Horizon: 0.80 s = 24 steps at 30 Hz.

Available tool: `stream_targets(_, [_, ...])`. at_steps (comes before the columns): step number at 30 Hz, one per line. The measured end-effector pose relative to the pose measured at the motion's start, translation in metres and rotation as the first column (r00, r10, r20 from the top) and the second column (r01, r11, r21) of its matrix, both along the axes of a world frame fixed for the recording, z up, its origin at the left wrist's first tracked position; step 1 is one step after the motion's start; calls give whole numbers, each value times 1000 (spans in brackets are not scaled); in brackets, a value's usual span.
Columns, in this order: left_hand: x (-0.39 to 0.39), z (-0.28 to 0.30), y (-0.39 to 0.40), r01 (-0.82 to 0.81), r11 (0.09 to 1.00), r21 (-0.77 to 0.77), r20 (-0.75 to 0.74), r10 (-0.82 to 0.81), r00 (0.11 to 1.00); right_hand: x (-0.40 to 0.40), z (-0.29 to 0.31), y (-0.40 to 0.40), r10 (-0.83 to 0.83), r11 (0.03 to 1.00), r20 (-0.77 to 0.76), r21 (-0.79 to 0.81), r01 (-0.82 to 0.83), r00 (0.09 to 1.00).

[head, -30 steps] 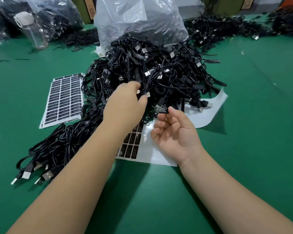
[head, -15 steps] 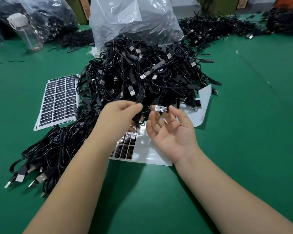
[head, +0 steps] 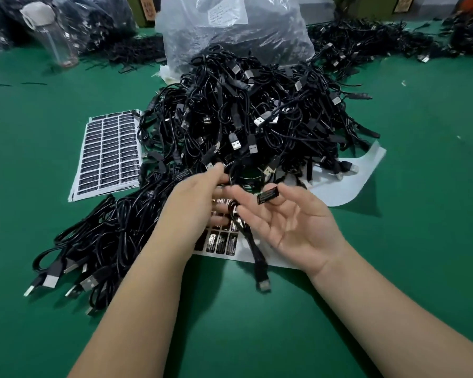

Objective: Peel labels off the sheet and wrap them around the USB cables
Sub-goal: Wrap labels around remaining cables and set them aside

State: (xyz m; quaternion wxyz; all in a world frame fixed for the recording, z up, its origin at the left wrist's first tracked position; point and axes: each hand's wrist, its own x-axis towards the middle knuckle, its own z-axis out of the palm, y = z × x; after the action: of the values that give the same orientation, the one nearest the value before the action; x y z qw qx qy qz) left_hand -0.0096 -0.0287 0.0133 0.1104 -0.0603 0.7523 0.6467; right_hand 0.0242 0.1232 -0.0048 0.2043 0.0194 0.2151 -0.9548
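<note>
a peeled black label [head: 268, 195] sits just right of the frame's centre, stuck at the fingertips of the right hand [head: 290, 227], which is turned palm up with its fingers loosely spread and only lightly curled. just left of it, the left hand [head: 200, 205] pinches a black usb cable [head: 253, 251] whose blurred plug end hangs down over the table's near part. under both hands lies a mostly stripped label sheet [head: 347, 184], a few labels remaining near the left wrist. above the hands rises a big heap of usb cables [head: 257, 118]; more cables [head: 99, 241] trail to the lower left. a full label sheet [head: 109, 154] lies at left centre on the green table [head: 421, 241]. a clear plastic bag [head: 230, 31] and a water bottle [head: 52, 36] stand along the top.
</note>
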Motion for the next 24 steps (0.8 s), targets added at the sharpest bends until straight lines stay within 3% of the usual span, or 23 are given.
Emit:
stream_targets(5, [1,0,-4,-58,991,118,-161,77,984,5,-1,-5,168,968,-170,214,-130,971])
stream_targets(12, [-2,-3,-3,-99,986,135,-146,119,982,2,-3,-4,147,927,-69,357,-113,987])
stream_targets(15, [-3,-2,-5,-118,985,128,-128,135,983,-1,-3,0,-1,955,-15,295,5,1000])
stream_targets(19, [-2,-1,-6,-38,999,4,-118,38,992,-3,0,5,-244,969,82,59,240,966])
stream_targets(24, [0,-2,-2,41,997,-72,-96,-48,994,-5,-1,5,-282,958,150,-3,286,947])
